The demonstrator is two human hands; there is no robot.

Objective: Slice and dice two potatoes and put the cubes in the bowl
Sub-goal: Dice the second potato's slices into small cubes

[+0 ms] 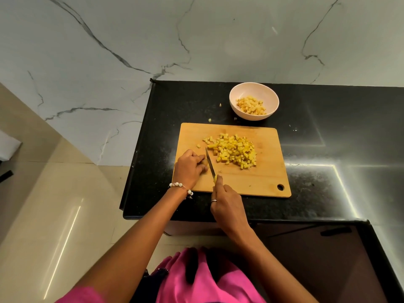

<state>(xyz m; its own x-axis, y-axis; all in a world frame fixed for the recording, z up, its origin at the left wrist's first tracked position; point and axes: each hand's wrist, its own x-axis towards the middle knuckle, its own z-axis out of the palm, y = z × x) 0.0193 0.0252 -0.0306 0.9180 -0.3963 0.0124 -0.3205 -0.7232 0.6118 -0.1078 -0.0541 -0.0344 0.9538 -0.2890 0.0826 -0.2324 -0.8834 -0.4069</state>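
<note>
- I see a rectangular wooden cutting board (258,182), rounded corners, round hole at its near right corner, lying flat near the left edge of the black speckled stone worktop (328,149).
- Left hand (190,167): fingers curled down on the board's left part, grip pressing on something under the fingertips; can't tell what, it's hidden.
- Right hand (227,206): grip wrapped round the yellow handle of the knife (210,164); narrow steel blade runs away from me, just right of the left fingertips, tip toward the cubes.
- Pile of small yellow potato cubes (235,150) mid-board, one stray cube just left of the pile.
- Round white bowl (238,110), smooth, beyond the board's far edge near the marble wall, apart from the board; paler cubes inside.
- A few scraps on the worktop left of the bowl.
</note>
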